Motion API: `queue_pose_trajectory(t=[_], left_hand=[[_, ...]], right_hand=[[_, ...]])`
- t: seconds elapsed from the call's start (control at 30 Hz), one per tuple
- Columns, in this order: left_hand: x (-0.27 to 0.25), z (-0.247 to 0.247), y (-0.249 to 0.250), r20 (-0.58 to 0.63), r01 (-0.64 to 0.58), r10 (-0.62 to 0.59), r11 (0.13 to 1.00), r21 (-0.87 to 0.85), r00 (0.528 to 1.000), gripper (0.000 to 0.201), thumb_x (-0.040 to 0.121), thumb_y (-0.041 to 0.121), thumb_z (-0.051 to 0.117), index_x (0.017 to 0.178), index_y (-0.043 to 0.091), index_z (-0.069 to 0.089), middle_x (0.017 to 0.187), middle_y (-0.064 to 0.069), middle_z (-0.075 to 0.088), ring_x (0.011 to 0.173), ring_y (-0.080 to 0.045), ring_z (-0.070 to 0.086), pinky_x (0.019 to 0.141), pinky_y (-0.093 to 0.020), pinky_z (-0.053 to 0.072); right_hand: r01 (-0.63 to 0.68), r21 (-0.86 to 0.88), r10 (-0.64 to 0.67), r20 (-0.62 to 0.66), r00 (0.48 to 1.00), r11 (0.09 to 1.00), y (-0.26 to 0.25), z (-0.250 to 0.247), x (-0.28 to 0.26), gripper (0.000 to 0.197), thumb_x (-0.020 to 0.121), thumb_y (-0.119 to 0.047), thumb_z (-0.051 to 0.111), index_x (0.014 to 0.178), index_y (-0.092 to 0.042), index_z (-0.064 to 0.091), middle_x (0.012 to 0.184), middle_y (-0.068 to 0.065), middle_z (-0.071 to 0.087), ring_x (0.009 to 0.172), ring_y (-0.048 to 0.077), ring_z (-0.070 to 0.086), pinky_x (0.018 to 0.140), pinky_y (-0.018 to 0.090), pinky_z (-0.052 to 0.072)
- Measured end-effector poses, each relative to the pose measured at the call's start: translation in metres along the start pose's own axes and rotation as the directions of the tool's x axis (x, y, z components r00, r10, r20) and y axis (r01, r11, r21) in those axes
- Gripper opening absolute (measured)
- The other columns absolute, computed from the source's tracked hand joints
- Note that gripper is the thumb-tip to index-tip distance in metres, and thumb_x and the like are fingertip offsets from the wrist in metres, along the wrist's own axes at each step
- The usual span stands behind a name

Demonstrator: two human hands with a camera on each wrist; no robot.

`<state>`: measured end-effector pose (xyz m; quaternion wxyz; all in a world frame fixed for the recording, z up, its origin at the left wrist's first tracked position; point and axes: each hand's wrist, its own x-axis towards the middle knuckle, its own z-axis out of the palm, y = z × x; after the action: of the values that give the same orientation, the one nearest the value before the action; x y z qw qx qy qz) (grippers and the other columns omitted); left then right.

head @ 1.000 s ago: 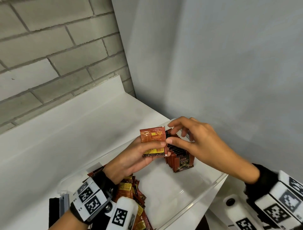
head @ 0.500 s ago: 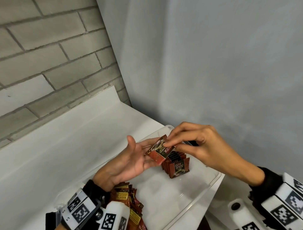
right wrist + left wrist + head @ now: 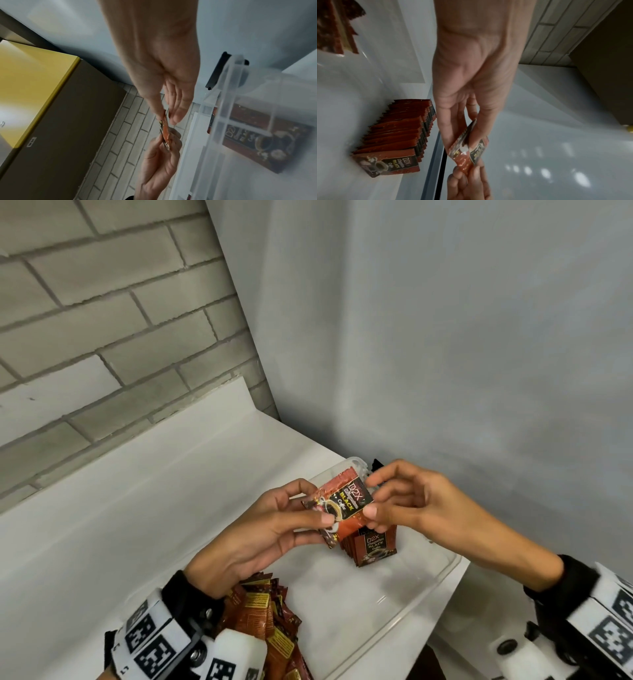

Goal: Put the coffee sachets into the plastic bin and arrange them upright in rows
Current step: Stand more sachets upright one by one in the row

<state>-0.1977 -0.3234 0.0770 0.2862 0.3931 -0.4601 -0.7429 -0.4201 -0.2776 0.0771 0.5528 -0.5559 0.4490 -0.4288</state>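
Both hands hold red-and-black coffee sachets in the air above the clear plastic bin. My left hand pinches their left end between thumb and fingers, with a second sachet behind the front one. My right hand pinches the right edge of the front sachet with thumb and forefinger. Below them a row of upright sachets stands at the bin's far end, printed faces toward me. The row of sachets also shows in the left wrist view. A loose pile of sachets lies at the bin's near left, under my left wrist.
The bin sits on a white counter in a corner, with a grey brick wall to the left and a plain grey wall behind. The bin floor between pile and row is bare. A yellow-topped brown box shows in the right wrist view.
The sachet has turned from its back side facing me to its printed front. My right hand has taken hold of its right edge, and both hands have risen slightly above the row.
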Motion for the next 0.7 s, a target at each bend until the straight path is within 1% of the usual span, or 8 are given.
queue_pose_trajectory(t=[0.13,0.23,0.33,0.43,0.5,0.6,0.63,0.7], left_hand=[[-0.007,0.004,0.008,0.094,-0.030,0.009,0.972,0.234,0.996,0.030,0.074,0.008,0.077,0.099,0.003,0.062,0.104,-0.017,0.067,0.096,-0.026,0.067,0.081,-0.032,0.056],[-0.008,0.011,0.019,0.072,-0.088,0.062,0.892,0.443,0.995,0.027,0.077,0.019,0.074,0.100,0.007,0.068,0.095,-0.010,0.070,0.084,-0.013,0.065,0.071,-0.021,0.051],[-0.001,0.018,0.025,0.082,-0.087,0.048,0.809,0.581,0.995,0.010,0.079,0.013,0.072,0.088,0.008,0.071,0.081,-0.014,0.069,0.069,-0.009,0.061,0.061,-0.018,0.048],[0.008,0.019,0.025,0.090,-0.052,-0.011,0.743,0.667,0.996,0.004,0.079,0.006,0.075,0.081,0.005,0.072,0.078,-0.016,0.071,0.064,-0.010,0.061,0.060,-0.019,0.050],[0.012,0.020,0.021,0.087,-0.013,-0.060,0.751,0.660,0.994,0.006,0.078,0.003,0.075,0.080,0.001,0.070,0.076,-0.014,0.072,0.065,-0.015,0.065,0.063,-0.022,0.054],[0.017,0.022,0.006,0.053,0.061,-0.125,0.761,0.646,0.991,0.009,0.077,0.000,0.075,0.079,-0.001,0.066,0.078,-0.015,0.073,0.073,-0.025,0.071,0.074,-0.032,0.059],[0.019,0.024,0.001,0.037,0.081,-0.136,0.762,0.643,0.990,0.011,0.076,-0.001,0.076,0.077,0.001,0.065,0.078,-0.015,0.074,0.076,-0.027,0.072,0.078,-0.035,0.059],[0.022,0.025,-0.009,0.002,0.106,-0.141,0.759,0.643,0.990,0.015,0.076,-0.001,0.076,0.071,0.006,0.064,0.075,-0.012,0.074,0.077,-0.027,0.073,0.080,-0.036,0.059]], right_hand=[[0.031,-0.162,-0.034,-0.017,0.999,0.986,-0.003,-0.005,0.003,0.019,0.075,-0.014,0.074,0.092,-0.008,0.068,0.077,0.008,0.072,0.065,0.009,0.066,0.059,0.016,0.050],[0.055,-0.300,-0.053,0.014,0.998,0.952,-0.010,-0.006,0.001,0.009,0.080,-0.006,0.073,0.087,-0.011,0.072,0.072,0.000,0.072,0.057,-0.003,0.060,0.049,0.007,0.041],[0.067,-0.466,-0.047,0.056,0.997,0.882,-0.014,-0.004,-0.001,0.006,0.079,-0.007,0.074,0.085,-0.011,0.074,0.063,-0.013,0.068,0.050,-0.006,0.057,0.048,0.005,0.039],[0.044,-0.532,-0.028,0.038,0.999,0.845,-0.017,-0.007,-0.003,0.004,0.080,-0.010,0.074,0.083,-0.012,0.074,0.052,-0.023,0.061,0.047,-0.007,0.055,0.050,0.006,0.038],[0.053,-0.571,-0.050,0.021,0.999,0.820,-0.017,-0.008,-0.004,0.003,0.081,-0.013,0.074,0.083,-0.015,0.072,0.057,-0.020,0.063,0.050,-0.007,0.056,0.052,0.006,0.039],[0.138,-0.709,-0.160,0.035,0.986,0.692,-0.011,-0.009,-0.006,0.005,0.084,-0.021,0.072,0.085,-0.023,0.068,0.076,-0.017,0.060,0.069,-0.003,0.058,0.058,0.012,0.044],[0.177,-0.737,-0.179,0.078,0.981,0.652,-0.011,-0.008,-0.008,0.006,0.085,-0.020,0.071,0.084,-0.024,0.066,0.079,-0.017,0.057,0.072,-0.002,0.057,0.062,0.014,0.046],[0.241,-0.771,-0.110,0.219,0.970,0.589,-0.006,-0.003,-0.008,0.008,0.086,-0.012,0.065,0.085,-0.020,0.065,0.083,-0.015,0.054,0.069,-0.002,0.054,0.066,0.012,0.045]])
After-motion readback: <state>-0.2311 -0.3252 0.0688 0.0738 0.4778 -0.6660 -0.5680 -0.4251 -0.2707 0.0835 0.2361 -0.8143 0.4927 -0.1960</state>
